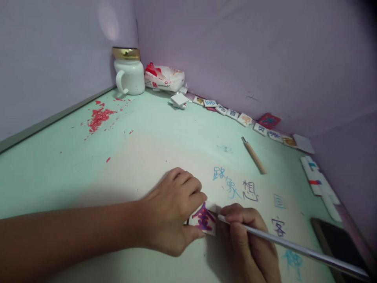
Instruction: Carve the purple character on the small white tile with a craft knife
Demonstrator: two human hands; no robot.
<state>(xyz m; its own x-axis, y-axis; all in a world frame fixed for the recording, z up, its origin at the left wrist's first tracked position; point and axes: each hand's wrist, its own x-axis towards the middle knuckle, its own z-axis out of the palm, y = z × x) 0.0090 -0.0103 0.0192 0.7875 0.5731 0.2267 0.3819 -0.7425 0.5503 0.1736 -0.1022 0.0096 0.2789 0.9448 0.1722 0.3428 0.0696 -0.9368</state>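
A small white square tile (pixel 203 218) bears a purple and red character and lies on the pale table. My left hand (pixel 176 212) grips it from the left, thumb at the lower edge and fingers at the upper. To the right, my right hand (pixel 247 239) holds a thin silvery stick-like tool (pixel 297 248) between thumb and fingers. The tool's near end points at the tile's right edge; whether it touches is unclear. Its long shaft runs toward the lower right corner.
A white mug (pixel 131 76), a plastic packet (pixel 165 78) and a row of character tiles (pixel 232 114) stand along the wall. Red shavings (pixel 99 118) lie left. A wooden-handled cutter (pixel 255 156), white markers (pixel 319 182) and a dark phone (pixel 338 243) are right.
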